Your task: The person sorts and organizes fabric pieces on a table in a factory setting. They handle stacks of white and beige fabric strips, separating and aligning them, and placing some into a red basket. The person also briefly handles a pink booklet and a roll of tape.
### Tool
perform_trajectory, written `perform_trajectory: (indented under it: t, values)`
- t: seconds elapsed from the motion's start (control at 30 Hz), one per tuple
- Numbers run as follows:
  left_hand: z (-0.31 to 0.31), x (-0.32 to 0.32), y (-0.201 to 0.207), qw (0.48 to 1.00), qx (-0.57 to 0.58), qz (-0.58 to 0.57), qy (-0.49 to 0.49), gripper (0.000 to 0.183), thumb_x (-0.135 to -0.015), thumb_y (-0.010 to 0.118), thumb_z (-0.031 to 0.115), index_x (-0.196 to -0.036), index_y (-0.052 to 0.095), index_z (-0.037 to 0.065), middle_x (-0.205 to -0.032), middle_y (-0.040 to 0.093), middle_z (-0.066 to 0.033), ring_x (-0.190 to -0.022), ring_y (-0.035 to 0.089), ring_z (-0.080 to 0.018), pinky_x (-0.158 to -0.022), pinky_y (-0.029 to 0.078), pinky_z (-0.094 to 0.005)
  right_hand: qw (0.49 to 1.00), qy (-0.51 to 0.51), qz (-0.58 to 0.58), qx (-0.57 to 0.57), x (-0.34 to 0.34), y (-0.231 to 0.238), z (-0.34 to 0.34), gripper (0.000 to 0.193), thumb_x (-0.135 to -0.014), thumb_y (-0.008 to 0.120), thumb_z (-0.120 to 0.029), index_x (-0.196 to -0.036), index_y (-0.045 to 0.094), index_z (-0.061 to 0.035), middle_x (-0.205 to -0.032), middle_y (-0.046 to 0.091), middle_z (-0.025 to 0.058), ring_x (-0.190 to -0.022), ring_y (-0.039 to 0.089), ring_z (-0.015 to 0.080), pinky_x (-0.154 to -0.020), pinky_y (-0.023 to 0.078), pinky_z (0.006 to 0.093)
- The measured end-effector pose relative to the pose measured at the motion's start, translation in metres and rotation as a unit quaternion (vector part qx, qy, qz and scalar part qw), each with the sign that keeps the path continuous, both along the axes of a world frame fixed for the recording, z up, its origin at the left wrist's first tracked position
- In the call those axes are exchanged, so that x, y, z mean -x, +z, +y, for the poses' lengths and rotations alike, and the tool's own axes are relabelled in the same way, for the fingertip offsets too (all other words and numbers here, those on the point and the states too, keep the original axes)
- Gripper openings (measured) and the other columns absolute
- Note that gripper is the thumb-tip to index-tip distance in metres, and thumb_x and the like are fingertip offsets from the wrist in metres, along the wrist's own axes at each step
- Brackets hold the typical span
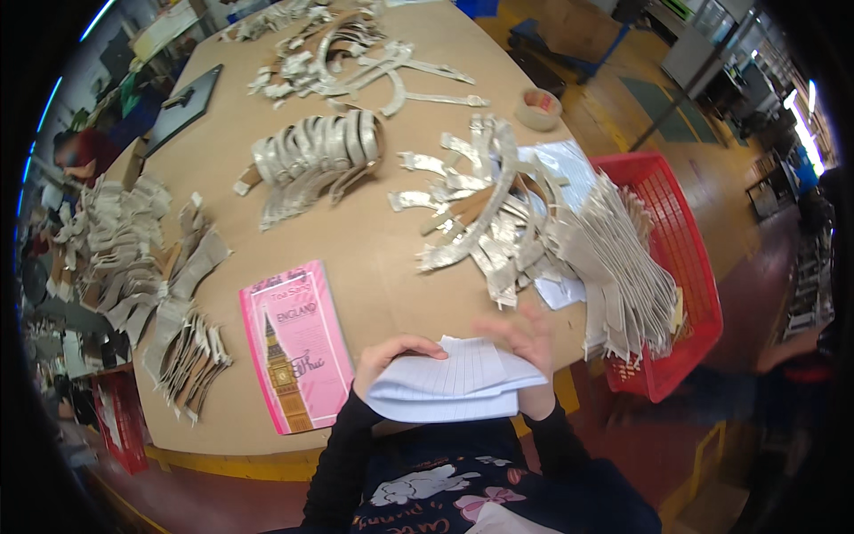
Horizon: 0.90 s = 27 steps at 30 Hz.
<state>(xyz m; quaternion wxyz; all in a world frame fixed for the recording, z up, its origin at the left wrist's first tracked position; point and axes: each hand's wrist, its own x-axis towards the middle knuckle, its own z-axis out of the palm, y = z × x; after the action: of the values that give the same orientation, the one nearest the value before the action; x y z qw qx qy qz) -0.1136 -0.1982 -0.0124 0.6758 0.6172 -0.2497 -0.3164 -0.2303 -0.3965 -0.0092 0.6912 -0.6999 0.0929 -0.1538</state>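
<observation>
My left hand [396, 352] is closed on folded sheets of lined white paper [454, 389], its thumb lying on top. The sheets are above the near edge of the table, in front of my body. At their right end is my right hand [527, 343], its fingers raised and smeared by motion. Whether it grips the paper cannot be made out. A pink notebook [298, 347] with a clock tower on its cover lies flat, left of my left hand.
Silvery strap pieces lie in piles on the brown table [374, 267]. A stack of flat grey pieces [618, 276] leans over a red plastic basket [680, 240] at the right edge. A tape roll [538, 109] sits farther back. A person [84, 153] is at the far left.
</observation>
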Motion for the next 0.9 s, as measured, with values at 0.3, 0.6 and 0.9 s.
perform_trajectory:
  t: [0.3, 0.6, 0.9]
  values:
    - [0.018, 0.027, 0.000, 0.978, 0.168, -0.061, 0.110, 0.028, -0.096, 0.062, 0.017, -0.117, 0.064, -0.001, -0.106, 0.072, -0.0148, -0.111, 0.066, -0.0316, -0.105, 0.044, -0.0414, 0.984, 0.092, -0.100, 0.119, -0.009, 0.004, 0.004, 0.032, -0.078, 0.076, -0.002, -0.109, 0.067, 0.0011, -0.100, 0.072, 0.0120, -0.092, 0.070, 0.0246, -0.079, 0.054, 0.0319]
    - [0.018, 0.041, 0.005, 0.982, 0.006, -0.044, 0.184, 0.023, -0.099, 0.058, 0.012, -0.113, 0.065, -0.004, -0.084, 0.071, -0.0095, -0.078, 0.065, -0.0115, -0.069, 0.050, -0.0266, 0.994, -0.074, -0.053, 0.055, 0.004, 0.009, 0.020, 0.017, -0.081, 0.077, -0.001, -0.095, 0.070, 0.0052, -0.084, 0.071, 0.0067, -0.077, 0.064, 0.0142, -0.073, 0.050, 0.0291]
    - [0.013, 0.038, 0.011, 0.991, -0.049, -0.038, 0.118, 0.026, -0.101, 0.055, 0.017, -0.109, 0.065, -0.006, -0.085, 0.070, -0.0102, -0.080, 0.064, -0.0126, -0.073, 0.049, -0.0277, 0.981, -0.152, -0.120, 0.009, 0.005, -0.002, 0.021, 0.027, -0.082, 0.076, -0.001, -0.106, 0.066, 0.0051, -0.101, 0.068, 0.0076, -0.090, 0.062, 0.0150, -0.085, 0.048, 0.0296]
